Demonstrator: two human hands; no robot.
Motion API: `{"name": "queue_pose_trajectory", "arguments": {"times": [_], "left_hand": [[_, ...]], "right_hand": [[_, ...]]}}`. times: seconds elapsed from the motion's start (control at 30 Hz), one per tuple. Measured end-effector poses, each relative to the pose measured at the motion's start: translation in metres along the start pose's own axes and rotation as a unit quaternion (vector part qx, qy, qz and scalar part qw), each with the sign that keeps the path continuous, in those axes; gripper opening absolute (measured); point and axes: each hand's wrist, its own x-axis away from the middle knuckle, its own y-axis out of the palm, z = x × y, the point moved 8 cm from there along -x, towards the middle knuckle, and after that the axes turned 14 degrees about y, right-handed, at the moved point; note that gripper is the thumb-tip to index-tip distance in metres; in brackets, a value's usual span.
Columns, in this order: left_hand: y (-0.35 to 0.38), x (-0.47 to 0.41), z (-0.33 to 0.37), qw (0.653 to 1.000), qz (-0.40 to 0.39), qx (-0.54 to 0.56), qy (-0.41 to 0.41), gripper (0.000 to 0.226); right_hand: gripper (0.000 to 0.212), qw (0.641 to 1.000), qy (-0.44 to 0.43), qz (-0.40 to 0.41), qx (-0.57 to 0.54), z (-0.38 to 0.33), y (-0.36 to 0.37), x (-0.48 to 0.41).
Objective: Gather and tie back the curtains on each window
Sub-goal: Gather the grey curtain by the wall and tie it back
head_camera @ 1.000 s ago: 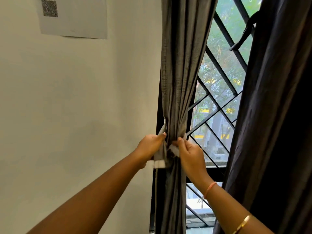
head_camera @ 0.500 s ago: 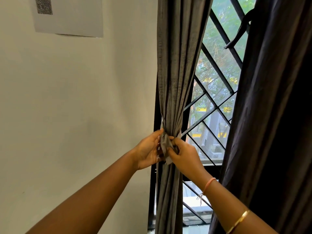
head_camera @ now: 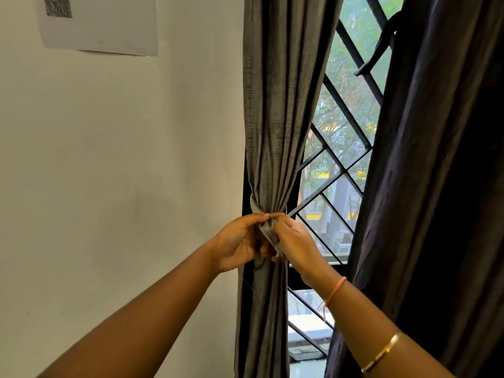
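Observation:
A grey curtain [head_camera: 275,110] hangs gathered into a narrow bunch at the window's left edge. A grey fabric tie-back [head_camera: 266,231] wraps round the bunch at its waist. My left hand [head_camera: 236,244] grips the tie-back from the left, fingers curled round the fabric. My right hand [head_camera: 296,242] pinches the tie-back's ends from the right, just in front of the bunch. The two hands meet at the tie. A second, darker curtain [head_camera: 436,173] hangs loose on the right side of the window.
A black diamond-pattern window grille [head_camera: 335,170] fills the gap between the curtains, with trees and a building beyond. A plain cream wall [head_camera: 114,165] lies to the left, with a sheet of paper [head_camera: 101,23] bearing a QR code taped high up.
The two hands have drawn together at the tie, which now sits bunched tightly between them instead of hanging as loose pale ends. The view has shifted slightly downward.

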Motion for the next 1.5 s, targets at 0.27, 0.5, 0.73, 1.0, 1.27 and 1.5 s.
{"name": "queue_pose_trajectory", "arguments": {"times": [0.27, 0.5, 0.73, 1.0, 1.27, 1.5], "left_hand": [[-0.016, -0.009, 0.019, 0.986, 0.082, -0.141, 0.039, 0.024], [-0.020, -0.018, 0.032, 0.905, 0.021, -0.425, -0.020, 0.018], [-0.001, -0.004, 0.060, 0.664, 0.035, -0.713, 0.224, 0.014], [0.026, 0.020, 0.084, 0.360, -0.067, -0.846, 0.388, 0.024], [0.008, -0.008, 0.087, 0.721, -0.093, -0.647, 0.229, 0.017], [0.002, -0.013, 0.081, 0.833, -0.080, -0.536, 0.112, 0.028]], "right_hand": [[0.018, 0.969, -0.130, 0.143, 0.157, -0.019, -0.037, -0.002], [0.017, 0.969, -0.141, 0.175, 0.104, -0.018, -0.048, -0.001], [0.014, 0.977, -0.131, 0.164, 0.028, -0.021, -0.045, 0.004], [0.015, 0.977, -0.145, 0.153, -0.036, -0.024, -0.051, 0.009], [0.026, 0.947, -0.303, 0.100, 0.048, -0.021, -0.016, 0.026], [0.016, 0.909, -0.311, 0.206, 0.186, -0.023, -0.017, 0.020]]}}
